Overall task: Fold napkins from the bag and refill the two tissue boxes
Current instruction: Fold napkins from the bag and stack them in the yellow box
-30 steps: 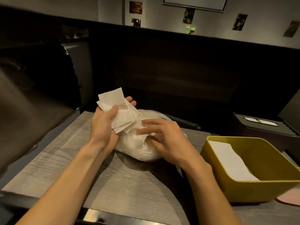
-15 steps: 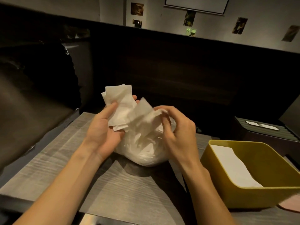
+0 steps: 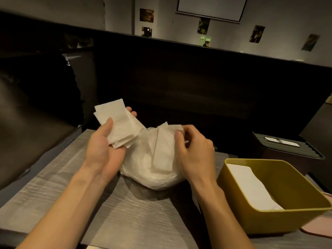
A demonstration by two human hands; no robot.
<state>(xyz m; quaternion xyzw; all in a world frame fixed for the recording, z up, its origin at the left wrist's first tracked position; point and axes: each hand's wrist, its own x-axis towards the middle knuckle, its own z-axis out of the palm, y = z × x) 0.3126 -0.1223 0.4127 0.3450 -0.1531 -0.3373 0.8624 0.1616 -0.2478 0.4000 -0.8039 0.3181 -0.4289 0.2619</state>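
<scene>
1. Your left hand (image 3: pixel 102 150) is palm-up with a small stack of folded napkins (image 3: pixel 117 126) lying across the fingers, and the thumb is pressed down on top of the stack to clamp it.
2. Your right hand (image 3: pixel 195 155) has its fingers curled in, pinching the top edge of a single napkin (image 3: pixel 164 146) that's sticking up out of the bag.
3. Between the two hands, touching both, sits the clear plastic bag (image 3: pixel 152 175) of napkins, resting on the grey wood-grain table (image 3: pixel 125 218).
4. Just right of your right forearm there's the yellow tissue box (image 3: pixel 280 220), top open, with a white stack of napkins (image 3: pixel 251 187) leaning against its left inner wall.
5. Farther out past that box, up and to the right of your right hand, is the dark tissue box (image 3: pixel 287 150) with a slot on its ribbed lid and a bit of white showing in it.
6. A pink thing (image 3: pixel 321 229) peeks in at the right edge beside the yellow box; can't tell what it is.
</scene>
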